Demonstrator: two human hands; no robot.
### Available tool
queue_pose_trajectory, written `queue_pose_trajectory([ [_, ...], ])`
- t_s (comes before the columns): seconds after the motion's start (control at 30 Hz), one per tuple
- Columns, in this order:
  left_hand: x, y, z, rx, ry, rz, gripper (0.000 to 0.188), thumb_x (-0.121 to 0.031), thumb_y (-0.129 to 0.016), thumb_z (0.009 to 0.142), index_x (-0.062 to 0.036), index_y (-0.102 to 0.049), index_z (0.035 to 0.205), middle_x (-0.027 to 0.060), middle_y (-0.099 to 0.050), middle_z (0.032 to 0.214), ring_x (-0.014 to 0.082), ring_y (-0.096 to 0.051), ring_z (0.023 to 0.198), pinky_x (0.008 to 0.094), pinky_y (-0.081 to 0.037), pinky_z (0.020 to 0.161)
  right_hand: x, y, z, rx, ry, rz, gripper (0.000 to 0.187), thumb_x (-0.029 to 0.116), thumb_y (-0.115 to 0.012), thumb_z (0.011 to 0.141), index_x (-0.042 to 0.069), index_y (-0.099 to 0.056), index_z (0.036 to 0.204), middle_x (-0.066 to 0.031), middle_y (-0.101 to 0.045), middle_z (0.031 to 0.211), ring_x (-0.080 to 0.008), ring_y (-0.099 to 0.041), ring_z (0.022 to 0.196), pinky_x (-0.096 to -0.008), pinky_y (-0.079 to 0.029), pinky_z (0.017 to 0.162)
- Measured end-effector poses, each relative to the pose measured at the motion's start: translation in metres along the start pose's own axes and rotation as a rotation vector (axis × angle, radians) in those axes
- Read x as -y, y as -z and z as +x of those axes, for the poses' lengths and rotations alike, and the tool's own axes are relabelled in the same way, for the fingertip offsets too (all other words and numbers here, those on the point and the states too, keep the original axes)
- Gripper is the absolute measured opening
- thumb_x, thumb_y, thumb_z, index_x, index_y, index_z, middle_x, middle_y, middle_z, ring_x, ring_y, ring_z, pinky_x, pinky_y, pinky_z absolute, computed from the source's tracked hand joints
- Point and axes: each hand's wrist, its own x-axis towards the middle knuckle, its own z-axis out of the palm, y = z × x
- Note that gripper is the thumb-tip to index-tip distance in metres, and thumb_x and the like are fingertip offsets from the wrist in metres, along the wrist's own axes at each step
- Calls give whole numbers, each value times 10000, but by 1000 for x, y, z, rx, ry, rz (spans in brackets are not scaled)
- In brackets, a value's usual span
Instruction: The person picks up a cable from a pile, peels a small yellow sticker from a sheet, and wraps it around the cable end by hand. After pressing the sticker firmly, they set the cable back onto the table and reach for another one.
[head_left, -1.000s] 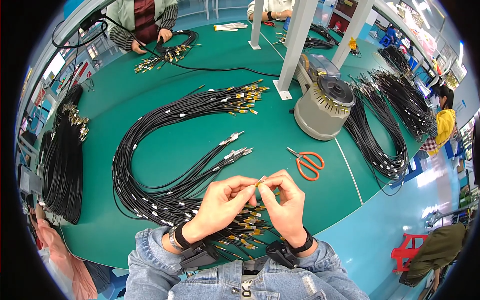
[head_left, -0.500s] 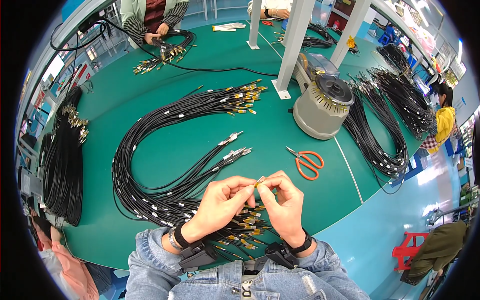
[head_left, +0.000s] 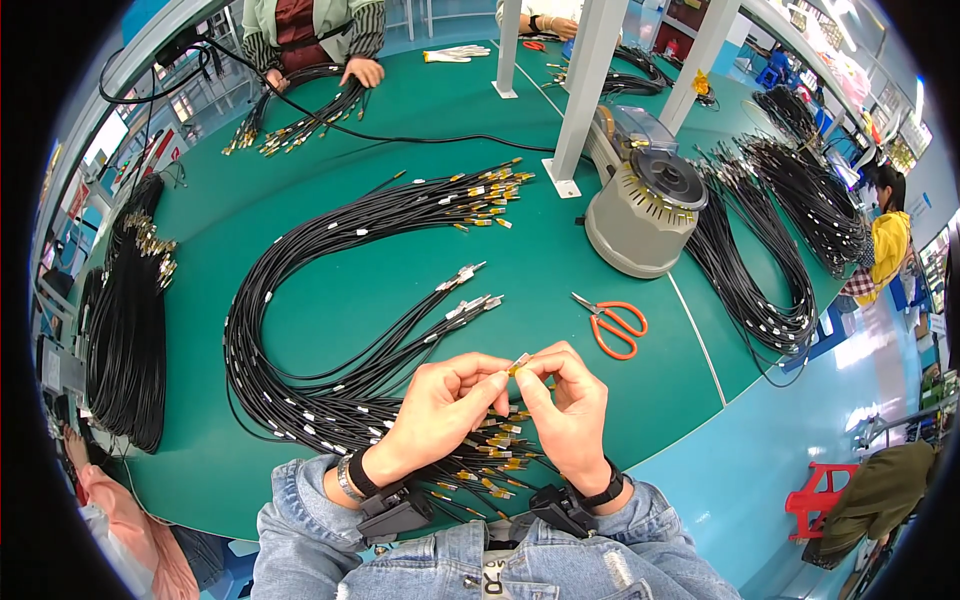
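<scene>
Between the fingertips of my left hand (head_left: 452, 402) and my right hand (head_left: 565, 408) is a small cable end with a yellow sleeve and a pale tip (head_left: 518, 364). Both hands pinch it, thumbs and forefingers close together. Under and beside my wrists lies a large bundle of black cables (head_left: 262, 310), curved in a U on the green table. Its ends have yellow sleeves and white tags. A smaller group of cable ends with silvery connectors (head_left: 470, 308) points right, just beyond my hands. Orange-handled scissors (head_left: 618, 328) lie part-open to the right of my right hand.
A grey round dispenser machine (head_left: 645, 215) stands beside metal posts (head_left: 575, 110). More black cable bundles lie at the left (head_left: 125, 340) and right (head_left: 765, 270). Across the table, a co-worker's hands (head_left: 362, 72) handle cables. White gloves (head_left: 456, 54) lie at the far edge.
My hands and the cable end keep nearly the same place. Across the table, the co-worker's hands have moved apart, and their cable bundle is now spread into two groups.
</scene>
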Motion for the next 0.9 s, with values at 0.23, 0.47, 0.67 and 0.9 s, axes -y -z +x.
queue_pose_trajectory([
  [0.23,8,-5,-1,-54,-189,137,209,-96,-554,902,16,-601,1072,26,-600,703,28,-461,527,181,-343,455,-1,1,-1,-12,9,-2,24,-41,-592,807,-31,-577,823,-68,-550,862,-110,-497,755,-241,-412,707],
  [0.47,3,-2,-2,-65,-78,125,169,-133,-545,920,17,-574,848,0,-544,657,32,-468,555,181,-359,491,5,1,-3,40,9,-62,45,-36,-597,811,-36,-591,855,-64,-570,869,-110,-510,775,-233,-417,718],
  [0.67,-3,3,1,-31,14,-81,237,-207,-518,932,-26,-546,781,-34,-471,597,20,-380,512,183,-257,451,5,4,-3,45,-110,0,79,-5,-586,837,-36,-591,910,-56,-575,875,-106,-513,779,-230,-419,717],
  [0.9,0,5,2,19,41,-116,251,-226,-497,942,-36,-552,787,-48,-438,595,16,-344,514,187,-224,452,3,3,-5,113,-181,233,84,26,-573,863,-27,-570,928,-36,-560,904,-88,-513,793,-228,-421,715],
])
